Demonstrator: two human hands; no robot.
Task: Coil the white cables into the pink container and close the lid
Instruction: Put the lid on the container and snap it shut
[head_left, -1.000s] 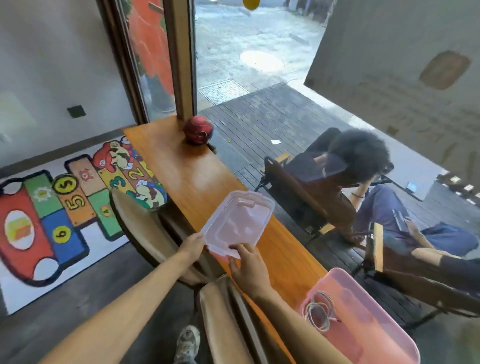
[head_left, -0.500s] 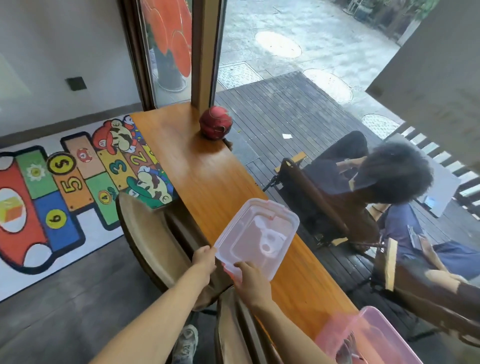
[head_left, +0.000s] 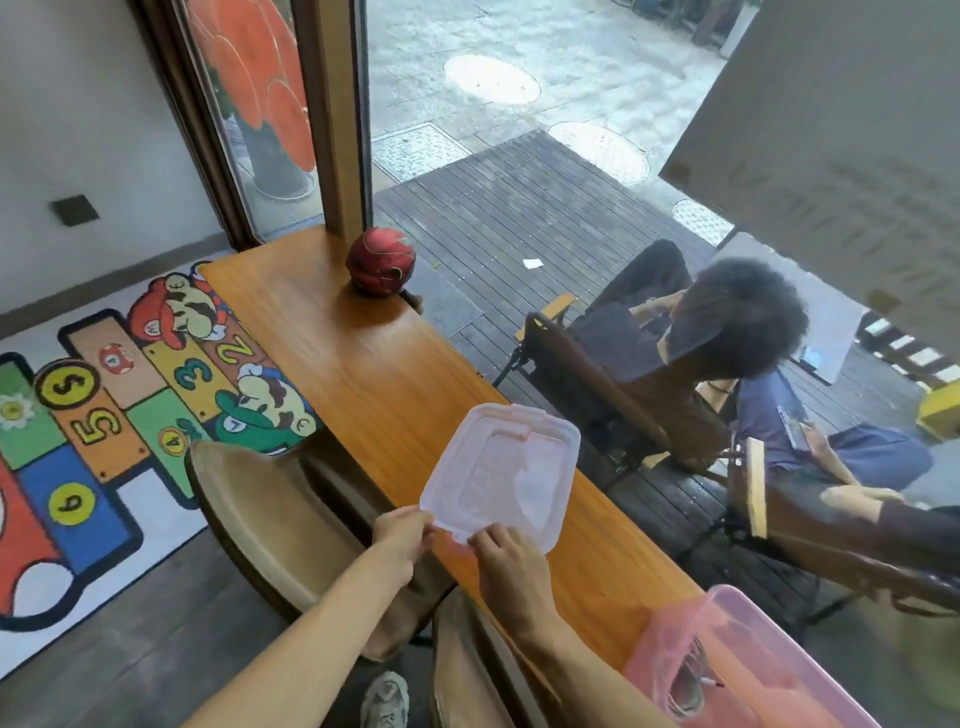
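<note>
two hands share one thing here, as i see it from the head view. at nine o'clock lies a bright floor mat (head_left: 104, 415) with flat cartoon figures and numbered squares, and just inside it a tan chair (head_left: 270, 514) with a smooth curved back. my left hand (head_left: 400, 535) pinches the near left corner of the lid (head_left: 501, 475), fingers clenched on its rim. the lid is a thin, translucent pink rectangle with rounded corners and a raised inner panel, held tilted above the counter (head_left: 374, 374), a long glossy plank of orange-brown wood. at twelve o'clock on that plank sits a round dark red ball (head_left: 381, 260). my right hand (head_left: 511, 566) grips the lid's near edge, thumb on top. at five o'clock the pink container (head_left: 779, 670) rests on the counter's near end, its walls clear and smooth, with the white cables (head_left: 685, 691) looped in thin rings inside it.
</note>
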